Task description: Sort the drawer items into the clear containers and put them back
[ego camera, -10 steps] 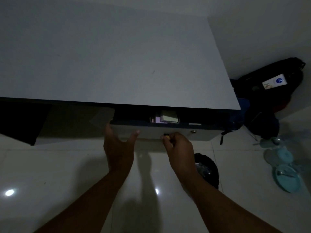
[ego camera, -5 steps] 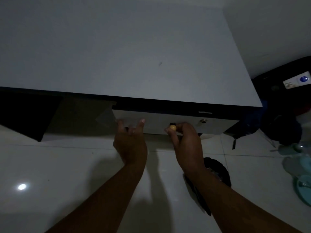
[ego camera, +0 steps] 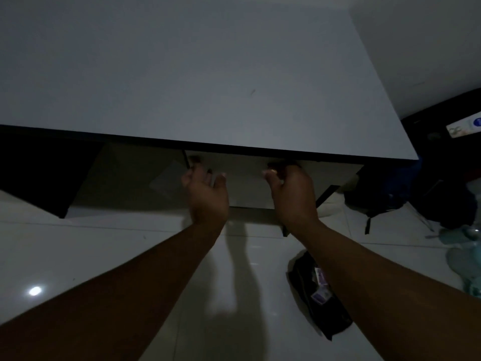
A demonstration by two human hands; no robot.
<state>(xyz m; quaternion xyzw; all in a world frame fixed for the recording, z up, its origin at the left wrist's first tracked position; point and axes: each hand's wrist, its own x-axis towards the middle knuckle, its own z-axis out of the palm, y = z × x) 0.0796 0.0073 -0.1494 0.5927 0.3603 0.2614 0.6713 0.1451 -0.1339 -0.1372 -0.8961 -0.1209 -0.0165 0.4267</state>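
The drawer sits under the grey desk top, its pale front panel flush with the desk's dark edge, so nothing inside it shows. My right hand is closed around the small round knob on the drawer front. My left hand rests flat against the left end of the panel, fingers spread and holding nothing. No clear containers are in sight.
A black bag with small packets in it lies on the white tiled floor below my right forearm. A dark backpack and a teal fan stand at the right. The dark knee space opens on the left.
The drawer stood partly out with items showing a second ago; it has slid in until its front is flush. Both hands moved forward with it.
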